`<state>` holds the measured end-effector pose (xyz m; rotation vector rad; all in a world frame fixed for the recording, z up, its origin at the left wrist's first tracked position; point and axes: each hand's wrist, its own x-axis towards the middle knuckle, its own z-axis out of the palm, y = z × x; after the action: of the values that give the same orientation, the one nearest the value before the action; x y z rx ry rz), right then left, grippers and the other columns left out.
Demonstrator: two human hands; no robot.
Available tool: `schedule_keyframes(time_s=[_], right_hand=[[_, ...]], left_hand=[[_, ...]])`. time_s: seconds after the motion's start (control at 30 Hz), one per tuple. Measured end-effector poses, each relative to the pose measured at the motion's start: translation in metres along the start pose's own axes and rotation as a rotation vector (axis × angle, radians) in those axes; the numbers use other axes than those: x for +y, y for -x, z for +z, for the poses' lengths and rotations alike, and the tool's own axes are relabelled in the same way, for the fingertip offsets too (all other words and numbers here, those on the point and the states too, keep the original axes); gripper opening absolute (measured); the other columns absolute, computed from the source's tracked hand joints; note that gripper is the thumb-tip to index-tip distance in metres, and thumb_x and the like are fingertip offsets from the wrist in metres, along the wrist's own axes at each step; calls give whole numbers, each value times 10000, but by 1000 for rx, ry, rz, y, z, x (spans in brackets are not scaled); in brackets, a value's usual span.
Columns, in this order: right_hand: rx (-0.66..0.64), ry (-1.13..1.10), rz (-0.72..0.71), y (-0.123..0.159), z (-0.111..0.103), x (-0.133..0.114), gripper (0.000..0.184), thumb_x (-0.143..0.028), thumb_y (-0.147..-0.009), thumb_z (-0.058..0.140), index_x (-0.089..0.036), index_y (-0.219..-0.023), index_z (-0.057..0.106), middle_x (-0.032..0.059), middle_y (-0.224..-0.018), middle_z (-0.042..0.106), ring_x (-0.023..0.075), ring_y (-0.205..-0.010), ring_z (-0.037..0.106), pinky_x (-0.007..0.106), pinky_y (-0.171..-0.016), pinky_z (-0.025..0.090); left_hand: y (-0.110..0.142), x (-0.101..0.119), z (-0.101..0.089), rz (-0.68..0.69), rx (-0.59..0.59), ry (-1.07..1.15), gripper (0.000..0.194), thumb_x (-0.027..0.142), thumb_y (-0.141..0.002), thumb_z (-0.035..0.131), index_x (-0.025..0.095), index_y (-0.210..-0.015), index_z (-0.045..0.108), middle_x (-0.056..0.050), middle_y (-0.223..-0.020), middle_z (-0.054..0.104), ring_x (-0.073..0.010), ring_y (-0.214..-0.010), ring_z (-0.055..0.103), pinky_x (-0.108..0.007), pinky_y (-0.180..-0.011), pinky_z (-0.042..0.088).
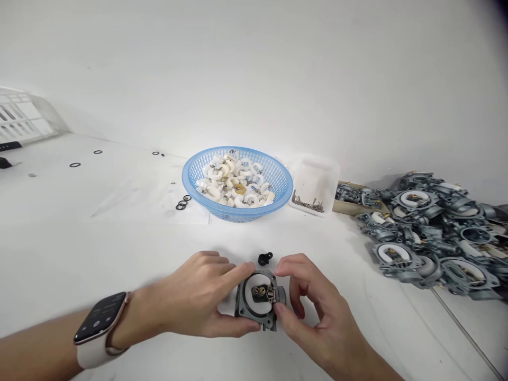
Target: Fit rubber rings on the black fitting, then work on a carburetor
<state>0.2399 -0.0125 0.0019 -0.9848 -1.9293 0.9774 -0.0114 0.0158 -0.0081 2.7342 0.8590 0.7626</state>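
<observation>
A grey metal carburetor body (pixel 266 320) lies on the table in front of me with its open float side up. Inside it sits a white C-shaped float (pixel 254 304) around brass jets (pixel 259 291). My left hand (pixel 194 296) is closed on the left side of the body, index finger at the top edge and thumb at the bottom. At the right side, my right hand (pixel 323 317) has its thumb pressed by the float hinge and its index fingertip at the upper corner. Whether a small pin is under that thumb is hidden. A small black part (pixel 264 259) lies just behind the body.
Behind stands a blue plastic basket (pixel 238 214) of white floats. Next to it is a clear tray (pixel 317 174) with metal pins. Many carburetors (pixel 432 238) are piled at the right. Black O-rings (pixel 181 205) lie left of the basket, and a white crate (pixel 27 114) stands far left.
</observation>
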Motion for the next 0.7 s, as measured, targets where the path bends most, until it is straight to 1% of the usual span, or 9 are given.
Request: schedule_keyframes(time_s=[0.07, 0.23, 0.33, 0.5, 0.57, 0.7], right_hand=[[-6, -14, 12, 0, 0, -1, 452, -107, -889, 592, -364, -1257, 537, -5, -1182, 552, 83, -638, 499, 261, -609, 499], [-42, -28, 7, 0, -1, -5, 486, -64, -830, 574, -364, -1212, 550, -38, -1036, 571, 92, -635, 491, 264, -637, 501], [-21, -8, -10, 0, 0, -4, 478, -71, -839, 592, -356, -1221, 551, -26, -1081, 573, 87, -632, 497, 266, -638, 504], [-5, 12, 8, 0, -1, -2, 416, -115, -910, 588, -357, -1245, 542, -5, -1160, 569, 87, -647, 511, 251, -610, 500], [-19, 1, 13, 0, -1, -4, 409, -118, -914, 584, -356, -1244, 538, -6, -1147, 573, 90, -649, 511, 251, -616, 503], [-58, -11, 21, 0, -2, -7, 426, -83, -879, 575, -351, -1209, 551, -24, -1045, 572, 99, -655, 514, 253, -645, 507]], left_hand=[[0, 0, 0, -4, -13, 1, 508, 615, -984, 556, 190, -1254, 491, 23, -713, 674, -210, -560, 668, -340, -538, 450], [1, 0, -1, -5, -24, 11, 514, 614, -978, 570, 186, -1253, 499, 21, -722, 683, -209, -563, 666, -344, -547, 457], [1, 0, -1, 1, -8, 11, 514, 622, -978, 566, 182, -1238, 509, 29, -703, 667, -201, -555, 663, -342, -533, 446], [0, 1, 1, 4, 17, 8, 506, 619, -984, 558, 186, -1240, 505, 33, -702, 657, -197, -558, 667, -338, -524, 436], [0, 0, 1, 3, 15, 9, 505, 618, -984, 558, 188, -1244, 505, 31, -709, 662, -200, -563, 669, -340, -528, 437], [-1, -1, 0, -6, -18, 18, 504, 614, -978, 569, 186, -1238, 514, 25, -720, 672, -203, -567, 664, -347, -533, 440]])
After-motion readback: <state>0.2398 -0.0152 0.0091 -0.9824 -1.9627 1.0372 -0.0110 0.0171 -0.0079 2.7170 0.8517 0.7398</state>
